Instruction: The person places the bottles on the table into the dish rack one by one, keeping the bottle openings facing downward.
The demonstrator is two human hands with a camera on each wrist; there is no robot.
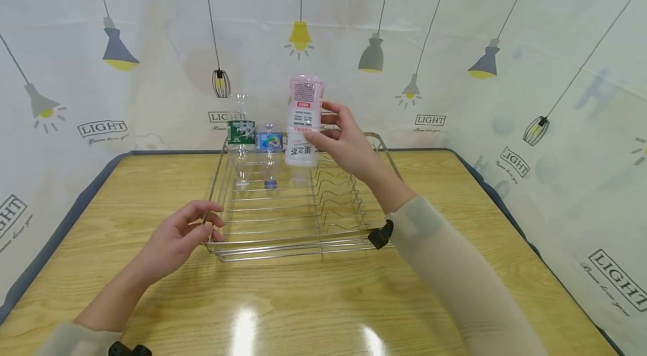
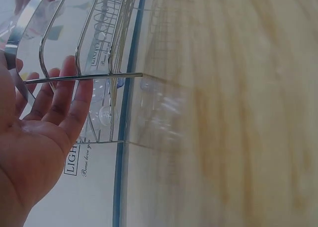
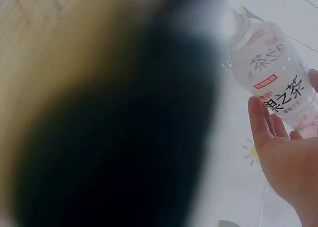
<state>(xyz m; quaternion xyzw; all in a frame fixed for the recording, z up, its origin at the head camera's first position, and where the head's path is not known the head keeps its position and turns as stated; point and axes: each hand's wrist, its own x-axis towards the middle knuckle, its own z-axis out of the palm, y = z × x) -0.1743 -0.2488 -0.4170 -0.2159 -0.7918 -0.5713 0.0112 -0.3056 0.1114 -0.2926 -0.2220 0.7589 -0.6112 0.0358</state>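
Note:
My right hand [image 1: 349, 140] grips a clear plastic drink bottle [image 1: 303, 120] with a pink and white label, held upside down above the back of a wire dish rack [image 1: 273, 235]. In the right wrist view, the fingers and thumb lie on either side of this bottle [image 3: 273, 68]. My left hand [image 1: 177, 238] holds the rack's front left corner, its fingers about the metal rim [image 2: 59, 79] in the left wrist view. Two empty bottles stand neck down in the rack's back left: one with a green label [image 1: 241, 132], one with a blue label [image 1: 269, 141].
Wavy wire dividers [image 1: 341, 199] fill the rack's right side. The rack stands on a wood-grain table [image 1: 323, 294]. Behind it hangs a pale sheet [image 1: 343, 2] printed with lamps. A dark blurred shape [image 3: 114, 147] covers much of the right wrist view.

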